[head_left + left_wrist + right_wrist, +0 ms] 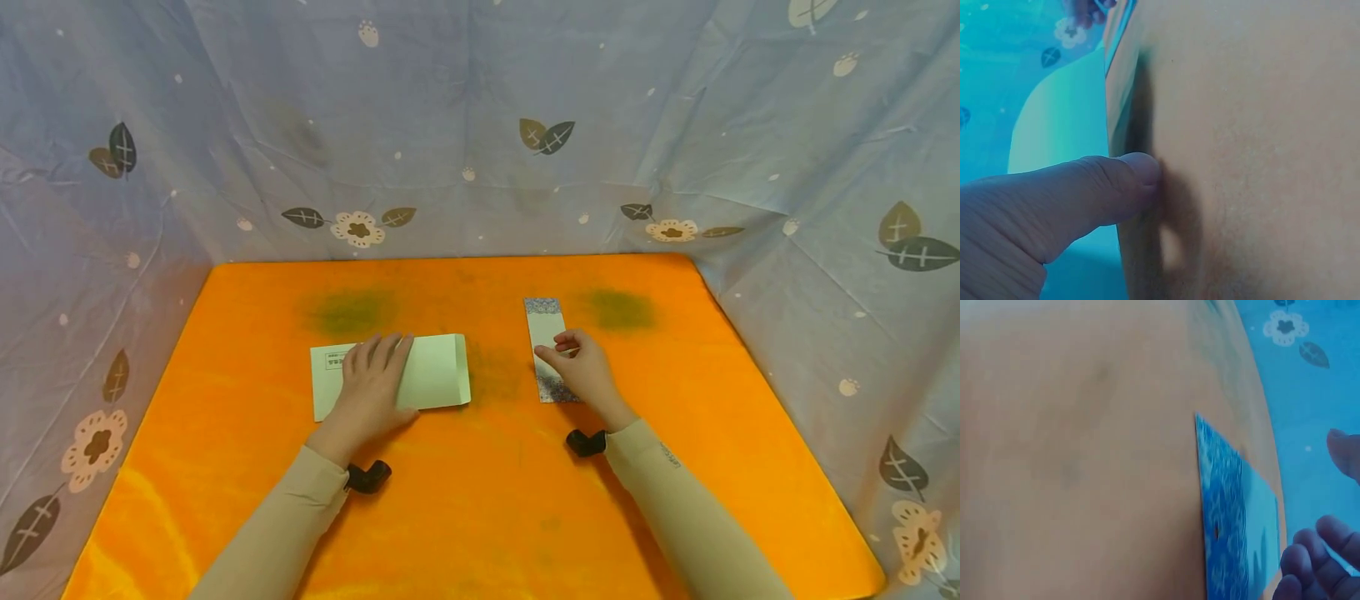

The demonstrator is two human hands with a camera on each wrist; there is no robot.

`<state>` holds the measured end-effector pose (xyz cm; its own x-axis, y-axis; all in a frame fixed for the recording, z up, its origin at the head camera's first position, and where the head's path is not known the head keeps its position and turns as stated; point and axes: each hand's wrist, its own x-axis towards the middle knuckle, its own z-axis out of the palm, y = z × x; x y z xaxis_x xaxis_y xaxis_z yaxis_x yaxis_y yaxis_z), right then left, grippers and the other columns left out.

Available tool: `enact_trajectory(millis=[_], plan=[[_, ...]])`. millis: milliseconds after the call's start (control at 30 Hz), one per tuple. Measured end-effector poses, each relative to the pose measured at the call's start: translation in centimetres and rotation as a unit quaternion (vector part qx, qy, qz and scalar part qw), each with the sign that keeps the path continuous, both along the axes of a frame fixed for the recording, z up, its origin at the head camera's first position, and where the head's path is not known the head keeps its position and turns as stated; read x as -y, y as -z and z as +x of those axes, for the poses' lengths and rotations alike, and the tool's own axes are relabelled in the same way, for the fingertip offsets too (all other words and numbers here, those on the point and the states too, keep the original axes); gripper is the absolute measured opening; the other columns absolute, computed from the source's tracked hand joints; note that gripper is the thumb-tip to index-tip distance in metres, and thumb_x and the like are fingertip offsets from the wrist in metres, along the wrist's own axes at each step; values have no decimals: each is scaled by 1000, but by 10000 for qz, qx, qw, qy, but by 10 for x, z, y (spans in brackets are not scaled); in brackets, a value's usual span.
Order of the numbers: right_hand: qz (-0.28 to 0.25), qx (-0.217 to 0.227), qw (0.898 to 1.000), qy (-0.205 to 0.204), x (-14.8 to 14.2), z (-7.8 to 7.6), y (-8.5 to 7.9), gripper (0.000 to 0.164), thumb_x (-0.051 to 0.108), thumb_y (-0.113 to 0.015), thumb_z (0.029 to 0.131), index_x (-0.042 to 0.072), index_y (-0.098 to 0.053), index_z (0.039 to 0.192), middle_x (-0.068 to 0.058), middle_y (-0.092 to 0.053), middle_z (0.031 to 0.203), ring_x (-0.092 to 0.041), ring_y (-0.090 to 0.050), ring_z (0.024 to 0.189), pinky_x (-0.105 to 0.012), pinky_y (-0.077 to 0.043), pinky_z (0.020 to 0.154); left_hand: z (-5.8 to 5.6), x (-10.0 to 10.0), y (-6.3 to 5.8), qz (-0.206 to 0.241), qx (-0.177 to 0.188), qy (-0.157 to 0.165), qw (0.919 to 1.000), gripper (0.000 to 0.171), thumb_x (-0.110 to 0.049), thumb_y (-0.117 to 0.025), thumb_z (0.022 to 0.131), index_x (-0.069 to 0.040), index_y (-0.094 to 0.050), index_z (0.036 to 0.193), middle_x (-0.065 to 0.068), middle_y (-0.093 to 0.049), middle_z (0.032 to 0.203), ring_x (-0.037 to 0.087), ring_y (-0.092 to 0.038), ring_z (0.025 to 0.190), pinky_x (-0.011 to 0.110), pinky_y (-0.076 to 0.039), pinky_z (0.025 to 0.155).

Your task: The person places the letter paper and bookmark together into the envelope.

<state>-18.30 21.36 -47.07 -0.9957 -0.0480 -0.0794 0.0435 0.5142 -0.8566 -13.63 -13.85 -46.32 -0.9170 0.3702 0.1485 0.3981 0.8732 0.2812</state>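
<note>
A pale envelope (435,371) lies lengthwise on the left half of the table, its flap at the right end and a small printed box near the left. Across it rests my left hand (371,383), fingers extended over the paper, thumb at the near edge. In the left wrist view the thumb (1104,187) overlaps that edge. To the right lies a narrow bookmark (545,329) with dark patterned ends; the right wrist view shows a small hole in its patterned end (1225,500). My right hand (592,375) hovers over the bookmark, thumb and loosely bent fingers apart.
An orange cloth covers the table (480,517), with dark greenish patches toward the back. Grey-blue curtains (465,108) with leaf and flower prints enclose the back and sides. A small black device sits at each wrist, below the sleeve cuffs.
</note>
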Motion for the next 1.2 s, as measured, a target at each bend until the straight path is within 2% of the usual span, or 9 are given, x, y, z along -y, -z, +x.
enact_trajectory(millis=[167,400,600,733,767,833,933,1033,1200], plan=[[399,205,9989,170,-12,3,2,63,53,-70,84,5,-53,121,-11,-55,111,-27,-53,97,-40,-48,79,1,-1,2,-140,109,-16,9998,114,-41,-87,69,-9,-18,154,17,-21,154,43,-12,139,58,-6,110],[1127,425,9927,9,-19,3,6,68,56,-72,80,2,-48,113,-15,-48,102,-28,-45,83,-38,-39,70,2,0,2,-183,66,-45,9998,115,-42,-87,68,-10,-18,154,16,-21,154,43,-12,140,59,-6,110],[1385,411,9894,-148,-13,1,8,77,49,-77,79,-5,-45,124,-24,-49,116,-27,-47,77,-36,-43,72,2,1,1,-139,81,-31,9999,115,-41,-87,69,-10,-17,154,16,-21,155,42,-11,140,59,-6,110],[1580,407,9866,-71,-9,0,8,82,48,-79,77,-10,-43,123,-31,-44,121,-28,-47,74,-36,-45,70,3,2,0,-102,90,-56,9999,114,-41,-87,69,-10,-18,154,16,-20,155,43,-11,140,59,-5,111],[1646,378,9856,-63,-8,0,8,81,48,-80,76,-10,-44,120,-31,-43,120,-27,-46,74,-35,-45,69,3,2,0,-90,86,-62,9999,114,-40,-87,69,-10,-18,154,17,-20,155,43,-11,140,59,-6,111],[1691,360,9849,-25,-8,-2,8,68,49,-80,75,-5,-47,98,-24,-44,98,-24,-39,64,-32,-39,58,4,2,0,-87,68,-76,9999,114,-41,-87,68,-10,-19,154,16,-21,155,43,-12,140,59,-6,111],[1791,273,9834,0,-7,-4,10,63,51,-80,74,7,-35,71,-9,-27,76,-18,-23,53,-29,-27,48,5,2,0,-67,26,-75,9999,115,-40,-88,67,-9,-20,154,17,-21,154,43,-13,139,59,-6,110],[1830,220,9829,36,-6,-4,11,67,52,-81,72,12,-27,68,-6,-20,75,-16,-15,52,-29,-19,47,6,2,-1,-64,26,-83,9999,115,-41,-88,67,-9,-20,154,17,-21,154,43,-13,139,59,-6,110],[1825,265,9828,70,-7,-1,11,65,52,-81,72,4,-39,85,-16,-36,87,-21,-30,59,-31,-30,53,7,1,-1,-69,74,-89,9999,115,-41,-88,68,-9,-19,154,17,-20,155,43,-11,140,58,-5,111]])
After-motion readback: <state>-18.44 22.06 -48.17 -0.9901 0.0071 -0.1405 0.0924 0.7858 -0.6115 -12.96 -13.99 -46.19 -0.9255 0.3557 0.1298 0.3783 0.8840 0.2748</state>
